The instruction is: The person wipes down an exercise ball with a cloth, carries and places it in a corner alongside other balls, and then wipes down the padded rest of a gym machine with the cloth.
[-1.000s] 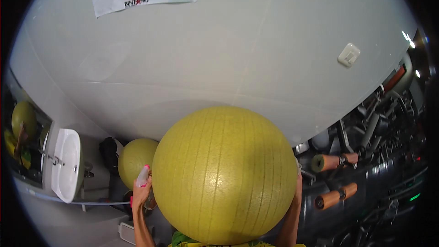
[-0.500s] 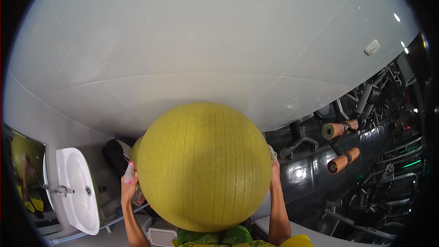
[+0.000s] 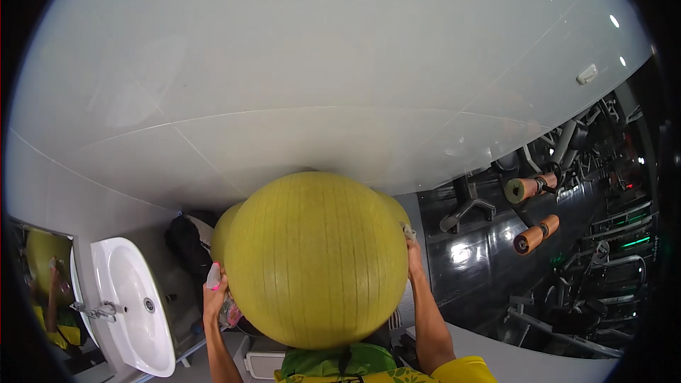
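Observation:
A large yellow-green exercise ball [image 3: 318,262] is held up in front of my body, between my two hands. My left hand [image 3: 215,294] presses its left side and is closed round what looks like a spray bottle [image 3: 213,276] with a white and pink head. At the right side, my right hand [image 3: 413,252] touches the ball with a greyish cloth [image 3: 407,231] bunched in its fingers. Behind the held ball another yellow ball [image 3: 395,211] shows at both edges. The fingers of both hands are partly hidden.
A white washbasin [image 3: 131,305] with a tap [image 3: 96,311] stands at the left, below a mirror [image 3: 46,291]. A dark bag [image 3: 188,245] lies by the wall [image 3: 319,50]. Gym machines and orange-brown foam rollers [image 3: 535,234] stand on the shiny dark floor [image 3: 461,262] at right.
The held ball looks slightly smaller and its top sits lower, and more of the ball behind it shows on both sides. My hands have come a little closer together. The view has shifted slightly.

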Motion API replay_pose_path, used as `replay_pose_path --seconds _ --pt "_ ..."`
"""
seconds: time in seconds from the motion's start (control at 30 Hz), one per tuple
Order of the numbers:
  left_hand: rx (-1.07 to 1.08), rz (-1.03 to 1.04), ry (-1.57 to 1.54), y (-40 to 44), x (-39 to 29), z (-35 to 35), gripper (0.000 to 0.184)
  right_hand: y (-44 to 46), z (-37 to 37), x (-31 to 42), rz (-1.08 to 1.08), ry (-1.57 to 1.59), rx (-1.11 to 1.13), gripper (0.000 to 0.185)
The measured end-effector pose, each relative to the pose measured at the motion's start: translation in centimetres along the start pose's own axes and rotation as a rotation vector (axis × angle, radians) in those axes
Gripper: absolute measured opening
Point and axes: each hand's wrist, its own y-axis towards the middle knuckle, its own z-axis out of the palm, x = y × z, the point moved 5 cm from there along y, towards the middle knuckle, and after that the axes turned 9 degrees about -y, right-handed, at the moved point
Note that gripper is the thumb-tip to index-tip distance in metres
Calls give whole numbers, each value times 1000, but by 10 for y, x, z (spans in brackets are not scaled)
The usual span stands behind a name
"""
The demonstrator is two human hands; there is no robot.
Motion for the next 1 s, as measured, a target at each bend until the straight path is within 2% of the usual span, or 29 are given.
replay_pose_path --seconds 0.07,0.13,0.2,0.23,0.3,0.43,0.5,0.63,0.7,0.8,0.9,1.0 --pt "-13 28 45 0 4 -2 40 10 9 2 -35 -52 -42 43" --pt "-108 -100 -177 6 -3 8 41 29 9 3 -80 -98 -86 43" --pt "-99 -145 -213 13 -12 13 43 56 -8 -8 -84 -286 -202 37" --pt "-89 -193 -250 15 -14 14 45 60 -10 -10 -86 -285 -200 37" --pt "-72 -206 -212 18 -16 14 45 65 -17 -5 -128 -420 -330 40" --pt "-8 -228 -138 20 6 6 42 55 -20 9 -151 -404 -332 39" --pt "-61 -196 -151 15 8 4 39 42 -24 23 -200 -499 -393 39" --pt "-189 -124 -218 -6 -31 8 36 5 -23 51 -300 -410 -374 41" --pt "-198 -90 -227 -14 -43 6 36 -13 -25 60 -379 -386 -402 34" --pt "-142 -101 -164 -25 -60 5 41 -42 -17 75 -407 -392 -345 34" --pt "-67 -25 -144 -39 -75 21 38 -43 -17 63 -529 -454 -282 33" --pt "-7 -13 -60 -51 -86 39 44 -50 -2 56 -542 -453 -220 35"
